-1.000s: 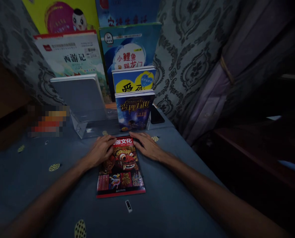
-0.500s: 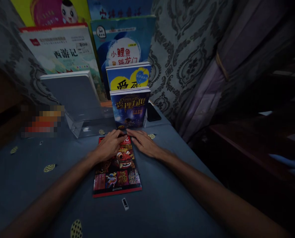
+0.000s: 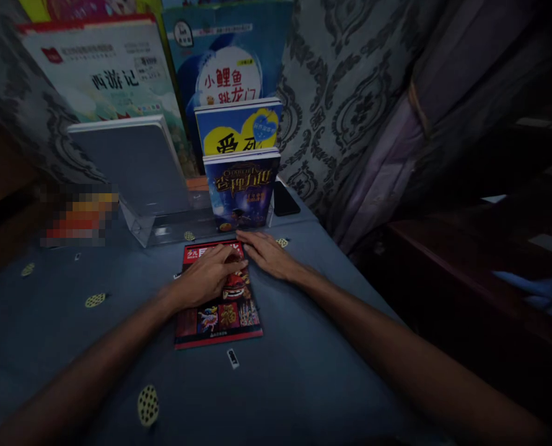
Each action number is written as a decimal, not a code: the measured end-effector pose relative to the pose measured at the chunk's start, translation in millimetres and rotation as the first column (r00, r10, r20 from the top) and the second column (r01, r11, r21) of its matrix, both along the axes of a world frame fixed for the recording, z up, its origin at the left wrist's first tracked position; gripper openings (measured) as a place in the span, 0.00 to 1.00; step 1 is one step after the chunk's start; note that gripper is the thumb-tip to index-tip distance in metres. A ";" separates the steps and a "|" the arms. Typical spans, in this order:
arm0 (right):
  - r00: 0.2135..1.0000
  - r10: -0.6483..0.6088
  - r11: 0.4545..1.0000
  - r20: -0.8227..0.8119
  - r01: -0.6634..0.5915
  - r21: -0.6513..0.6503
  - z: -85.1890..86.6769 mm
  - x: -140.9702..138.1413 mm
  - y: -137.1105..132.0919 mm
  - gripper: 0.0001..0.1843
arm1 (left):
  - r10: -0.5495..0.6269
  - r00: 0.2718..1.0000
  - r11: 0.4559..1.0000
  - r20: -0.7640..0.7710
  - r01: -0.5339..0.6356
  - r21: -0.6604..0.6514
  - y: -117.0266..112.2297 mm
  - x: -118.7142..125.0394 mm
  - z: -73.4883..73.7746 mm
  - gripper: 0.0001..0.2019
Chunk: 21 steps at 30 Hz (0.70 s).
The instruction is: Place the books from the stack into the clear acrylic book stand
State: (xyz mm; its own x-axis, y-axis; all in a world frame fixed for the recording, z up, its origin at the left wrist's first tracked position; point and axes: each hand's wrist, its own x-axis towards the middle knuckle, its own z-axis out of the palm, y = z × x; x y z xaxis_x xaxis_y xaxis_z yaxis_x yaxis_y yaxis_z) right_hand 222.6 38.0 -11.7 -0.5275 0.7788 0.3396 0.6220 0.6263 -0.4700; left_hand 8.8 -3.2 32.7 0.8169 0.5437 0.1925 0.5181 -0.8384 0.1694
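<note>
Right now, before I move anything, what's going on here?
A person's left hand lies over the red-and-black book, which is flat on the blue cloth. The right hand is at the book's upper right corner, fingers extended. Just beyond, a dark blue book stands upright, with a black phone lying to its right.

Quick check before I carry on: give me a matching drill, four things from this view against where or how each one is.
1. left hand
2. right hand
3. phone
4. curtain

A. gathered by a tie
B. across the cover of the red-edged book
C. flat, to the right of the upright dark blue book
D. by the red-edged book's top right corner

Pairs: 1-B, 2-D, 3-C, 4-A
</note>
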 end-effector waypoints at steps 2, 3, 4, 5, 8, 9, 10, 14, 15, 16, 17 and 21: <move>1.000 -0.001 1.000 0.006 0.001 0.002 0.3 -0.9 -0.5 0.24 | -0.029 0.999 1.000 0.015 0.029 -0.002 -7.3 -1.0 -1.3 0.22; 1.000 -0.002 1.000 0.010 0.002 0.004 0.5 -1.3 -0.7 0.24 | -0.036 0.999 0.999 0.013 0.036 -0.004 -11.4 -1.5 -2.1 0.22; 1.000 -0.004 1.000 0.015 0.004 0.005 0.6 -1.5 -0.9 0.24 | -0.039 0.999 0.999 0.008 0.039 -0.007 -15.8 -2.1 -2.8 0.22; 1.000 -0.007 1.000 0.022 0.007 0.006 0.7 -1.6 -1.0 0.25 | -0.039 0.999 0.999 0.000 0.039 -0.012 -20.5 -2.7 -3.3 0.22; 0.999 -0.016 1.000 0.044 0.015 0.006 0.9 -1.4 -1.3 0.25 | -0.034 0.999 0.999 -0.014 0.033 -0.019 -35.8 -4.7 -3.2 0.24; 0.999 -0.013 1.000 0.050 0.013 0.005 1.0 -1.2 -1.5 0.26 | -0.036 0.999 0.999 -0.018 0.036 -0.022 -41.1 -5.5 -2.6 0.24; 0.998 -0.010 1.000 0.054 0.010 0.007 1.1 -1.0 -1.6 0.26 | -0.042 0.999 0.999 -0.025 0.041 -0.028 -46.6 -6.3 -1.9 0.24; 0.998 -0.013 1.000 0.061 0.012 0.018 2.0 -0.5 -3.0 0.27 | -0.072 0.995 0.996 -0.066 0.068 -0.063 -68.9 -9.5 1.8 0.29; 0.998 -0.017 1.000 0.062 0.016 0.020 2.2 -0.6 -3.5 0.27 | -0.077 0.994 0.995 -0.073 0.072 -0.069 -74.2 -10.1 2.8 0.30; 0.998 -0.020 1.000 0.064 0.019 0.021 2.3 -0.8 -3.9 0.27 | -0.083 0.994 0.994 -0.076 0.077 -0.072 -79.1 -10.6 3.7 0.31; 0.998 -0.021 1.000 0.066 0.020 0.022 2.4 -0.9 -4.3 0.27 | -0.094 0.993 0.993 -0.076 0.088 -0.076 -83.4 -11.0 4.7 0.32; 0.996 -0.033 0.999 0.081 0.030 0.033 1.9 -1.9 -5.7 0.28 | -0.117 0.991 0.989 -0.061 0.111 -0.098 -89.2 -13.9 7.4 0.30</move>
